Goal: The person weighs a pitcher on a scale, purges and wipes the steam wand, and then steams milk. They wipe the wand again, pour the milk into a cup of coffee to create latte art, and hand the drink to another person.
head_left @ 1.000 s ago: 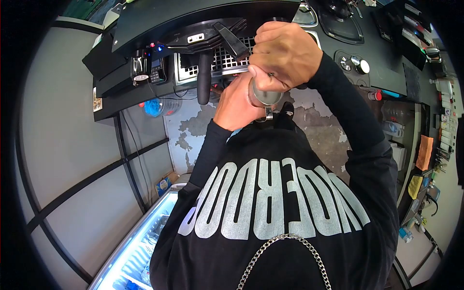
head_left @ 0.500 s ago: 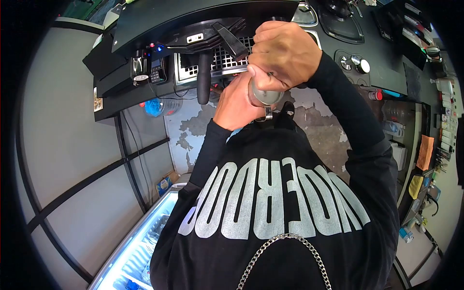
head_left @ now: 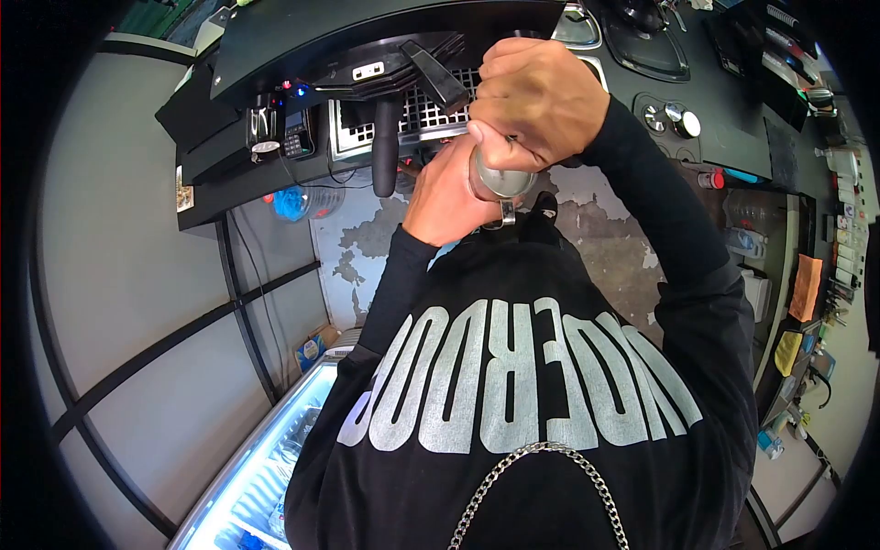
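My left hand (head_left: 451, 197) is wrapped round the side of a metal pitcher (head_left: 505, 181), whose handle points toward my body. Above the pitcher's rim, my right hand (head_left: 541, 103) is a closed fist, with its thumb side at the rim; what it grips is hidden beneath the fingers. Both hands are in front of a black coffee machine (head_left: 367, 27). A portafilter with a black handle (head_left: 387, 151) juts out just left of my hands, over the drip tray grid (head_left: 423, 115).
A chrome cup (head_left: 265, 126) and a card terminal (head_left: 298, 139) are at the left. Tampers (head_left: 683, 123) lie on the right counter (head_left: 733, 137). A lit display fridge (head_left: 247, 467) is at lower left, and a blue-topped bottle (head_left: 291, 203) is under the counter.
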